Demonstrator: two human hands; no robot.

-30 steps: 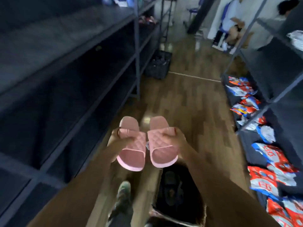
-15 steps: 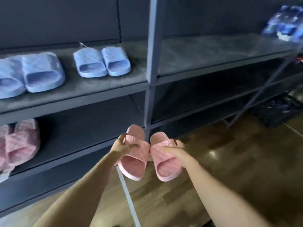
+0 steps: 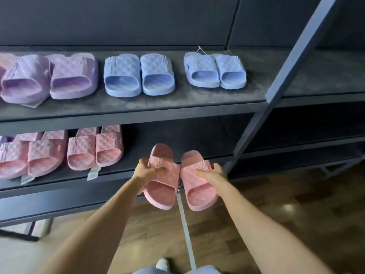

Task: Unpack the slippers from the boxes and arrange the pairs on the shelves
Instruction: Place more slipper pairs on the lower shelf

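I hold a pair of pink quilted slippers in front of the lower shelf (image 3: 177, 135). My left hand (image 3: 147, 171) grips the strap of the left pink slipper (image 3: 163, 186). My right hand (image 3: 212, 175) grips the strap of the right pink slipper (image 3: 197, 192). The two slippers hang side by side, toes pointing at the shelf, just before its front edge. Two pink pairs (image 3: 94, 149) stand on the left part of that lower shelf. On the upper shelf (image 3: 197, 99) stand a lilac pair (image 3: 49, 76) and two blue pairs (image 3: 138, 74).
A slanted grey upright post (image 3: 286, 76) divides the shelving at the right. The shelf bays to its right are dark. Wooden floor (image 3: 296, 204) lies below, with a pale line (image 3: 185, 224) running across it. My shoe tip (image 3: 163, 264) shows at the bottom.
My view swung left from the aisle to face the shelving. Both hands carried the pink pair along and now hold it close before the lower shelf.
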